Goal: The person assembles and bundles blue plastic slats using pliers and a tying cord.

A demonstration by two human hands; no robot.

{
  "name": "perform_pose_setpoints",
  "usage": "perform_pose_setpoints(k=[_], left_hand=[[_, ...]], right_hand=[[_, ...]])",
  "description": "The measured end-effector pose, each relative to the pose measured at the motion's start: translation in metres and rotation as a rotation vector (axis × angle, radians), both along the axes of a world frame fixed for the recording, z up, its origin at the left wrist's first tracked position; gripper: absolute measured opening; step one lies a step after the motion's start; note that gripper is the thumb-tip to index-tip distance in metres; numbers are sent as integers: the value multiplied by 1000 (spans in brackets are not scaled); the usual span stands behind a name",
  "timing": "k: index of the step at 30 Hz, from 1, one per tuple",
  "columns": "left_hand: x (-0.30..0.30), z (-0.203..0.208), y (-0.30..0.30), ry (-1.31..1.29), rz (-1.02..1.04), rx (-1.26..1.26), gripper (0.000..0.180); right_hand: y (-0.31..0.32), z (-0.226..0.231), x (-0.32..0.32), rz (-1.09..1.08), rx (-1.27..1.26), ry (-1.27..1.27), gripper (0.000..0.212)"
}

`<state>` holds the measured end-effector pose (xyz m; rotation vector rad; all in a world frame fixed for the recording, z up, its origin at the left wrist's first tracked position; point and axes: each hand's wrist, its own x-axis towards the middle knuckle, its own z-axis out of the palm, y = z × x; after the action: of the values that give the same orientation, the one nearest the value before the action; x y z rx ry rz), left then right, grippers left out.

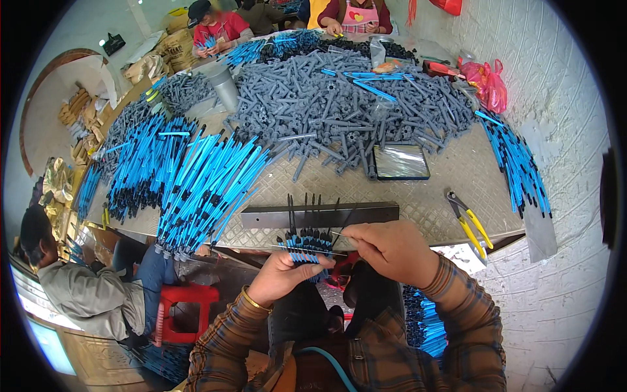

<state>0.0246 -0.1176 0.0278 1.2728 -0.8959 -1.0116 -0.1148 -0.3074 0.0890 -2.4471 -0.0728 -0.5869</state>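
My left hand [287, 273] is closed round a row of blue rods with black tips [307, 246], held upright near the table's front edge. Thin dark points rise from several of them, and a thin metal rod lies across the row. To its right, my right hand [392, 248] pinches a thin metal pin [337, 233] beside the black tips; the far part of the pin is too fine to follow. Behind the row, a dark bar [366, 214] lies along the table's front edge.
Grey plastic parts [294, 98] are heaped across the table. Blue rods [209, 183] pile at left, with more [513, 157] at right. A shallow case of fine pins [401, 162] and yellow-handled pliers [471, 228] lie nearer. Co-workers sit around; a red stool [183, 313] stands at left.
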Motion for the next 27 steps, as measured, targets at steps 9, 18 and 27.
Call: perform_pose_setpoints(k=[9, 18, 27], left_hand=[[2, -3, 2, 8, -5, -18, 16], [3, -3, 2, -26, -33, -22, 16], [5, -2, 3, -81, -64, 12, 16]], right_hand=[[1, -2, 0, 19, 17, -11, 15], [6, 8, 3, 41, -92, 44, 11], [15, 21, 0, 18, -204, 94, 15]])
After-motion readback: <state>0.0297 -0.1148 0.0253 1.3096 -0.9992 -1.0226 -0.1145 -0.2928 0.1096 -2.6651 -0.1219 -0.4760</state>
